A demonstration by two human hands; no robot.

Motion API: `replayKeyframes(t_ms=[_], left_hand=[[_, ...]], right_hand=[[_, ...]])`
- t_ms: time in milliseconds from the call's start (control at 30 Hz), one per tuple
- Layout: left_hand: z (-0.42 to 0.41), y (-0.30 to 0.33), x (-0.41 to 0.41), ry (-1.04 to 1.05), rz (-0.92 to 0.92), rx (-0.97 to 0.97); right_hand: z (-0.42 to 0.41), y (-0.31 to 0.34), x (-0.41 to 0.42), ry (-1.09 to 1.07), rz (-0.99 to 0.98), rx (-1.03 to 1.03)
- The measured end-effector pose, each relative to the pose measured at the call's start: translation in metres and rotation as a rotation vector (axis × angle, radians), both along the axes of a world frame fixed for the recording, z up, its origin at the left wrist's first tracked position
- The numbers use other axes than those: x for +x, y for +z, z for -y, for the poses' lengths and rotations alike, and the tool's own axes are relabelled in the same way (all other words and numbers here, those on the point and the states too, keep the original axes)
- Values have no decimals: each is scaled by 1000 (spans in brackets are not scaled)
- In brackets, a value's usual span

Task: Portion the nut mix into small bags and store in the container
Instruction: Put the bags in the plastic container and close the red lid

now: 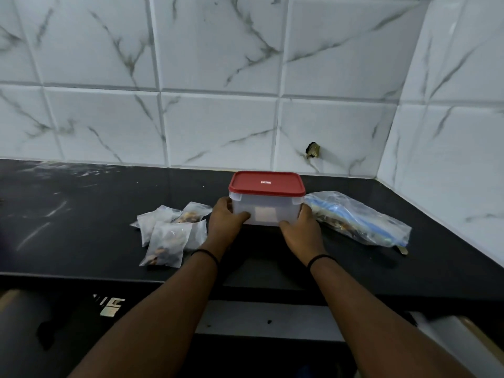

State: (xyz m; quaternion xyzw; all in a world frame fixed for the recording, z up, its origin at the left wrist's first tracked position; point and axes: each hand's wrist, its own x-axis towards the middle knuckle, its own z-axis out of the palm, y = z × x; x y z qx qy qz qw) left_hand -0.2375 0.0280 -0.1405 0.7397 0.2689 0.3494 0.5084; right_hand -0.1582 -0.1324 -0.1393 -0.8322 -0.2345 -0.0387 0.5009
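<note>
Head view. The container (266,207) stands upright on the black tabletop (81,214), near the tiled wall (218,77). It is a translucent rectangular box with a white label on its front wall. A red lid (266,182) sits closed on top of it.

The left hand (225,218) grips the container's left end, thumb curled across the lower front wall. The right hand (301,229) grips the container's right end, thumb hooked along the bottom front edge. Both forearms reach in from the near edge of the tabletop, and each wrist carries a thin black band.

Left of the container, close to the left hand, lies a cluster of small bags (170,231). They overlap one another; at least two show dark nut mix inside. The contents of the others cannot be made out.

Right of the container, just beside the right hand, lies a large clear bag (360,218) on its side. It has a blue strip, and some nut mix shows at its near edge.
</note>
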Motion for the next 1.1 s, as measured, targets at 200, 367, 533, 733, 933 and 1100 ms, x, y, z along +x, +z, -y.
replayKeyframes(t_ms=[200, 367, 533, 733, 933, 1100], left_hand=[[-16, -3, 5, -65, 28, -60], [-37, -7, 8, -144, 41, -116], [-31, -5, 11, -218, 15, -44], [-29, -3, 15, -185, -39, 103], [-37, -5, 25, -109, -186, 250], [-40, -6, 25, -85, -152, 270]], right_hand=[[0, -1, 0, -6, -1, -11], [-5, -6, 10, -36, -11, 1], [-6, -3, -4, -288, 498, -24], [-46, 32, -5, -10, 867, -131], [-92, 66, 11, 203, 706, -606], [-103, 62, 11, 230, 893, -583]])
